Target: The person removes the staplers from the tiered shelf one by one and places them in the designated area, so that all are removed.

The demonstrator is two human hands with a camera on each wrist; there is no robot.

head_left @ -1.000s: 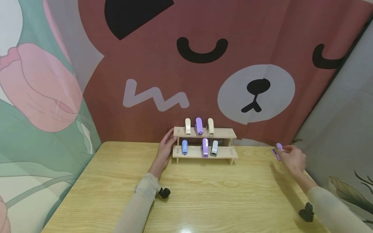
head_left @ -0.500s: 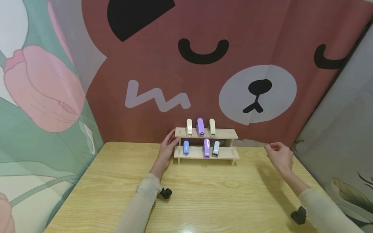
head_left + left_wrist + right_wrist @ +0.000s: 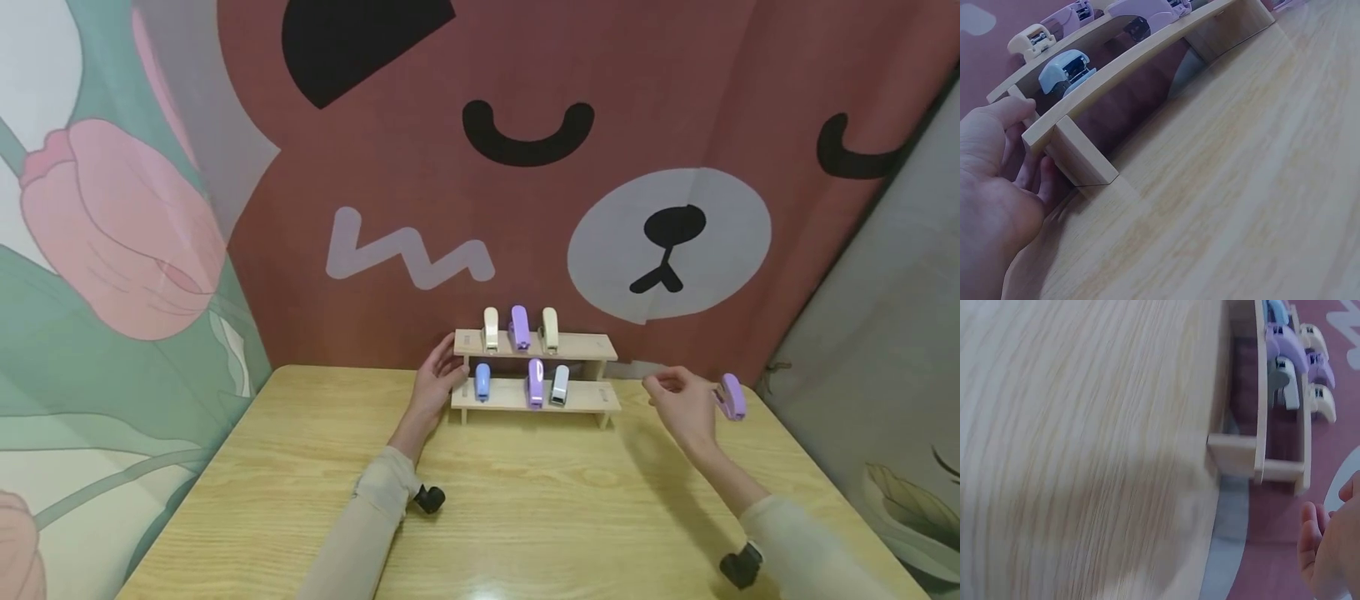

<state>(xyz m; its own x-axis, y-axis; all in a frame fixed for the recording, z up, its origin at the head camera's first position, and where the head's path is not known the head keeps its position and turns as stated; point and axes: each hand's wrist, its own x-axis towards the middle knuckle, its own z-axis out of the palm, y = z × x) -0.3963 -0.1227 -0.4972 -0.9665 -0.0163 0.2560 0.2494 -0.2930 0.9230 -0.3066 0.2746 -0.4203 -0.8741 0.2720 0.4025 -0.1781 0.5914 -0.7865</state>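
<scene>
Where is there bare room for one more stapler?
Lower tier: between the blue stapler and purple stapler, and right of the grey stapler. Upper tier: beyond the right cream stapler. Table: in front of the wooden stand, between the sleeves. Crowded: upper tier's middle, three staplers close together.

The right wrist view's edge crops the right hand [image 3: 1337, 550]

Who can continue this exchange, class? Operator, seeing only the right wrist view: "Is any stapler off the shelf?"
Observer: Yes, the head view shows a purple stapler on the table, to the right of the shelf.
Operator: What is at the shelf's left end, past my view?
Observer: The left grip, holding it there.
Operator: Does another stapler stand left of the blue stapler on the lower tier?
Observer: No, the blue one is leftmost there.
</scene>
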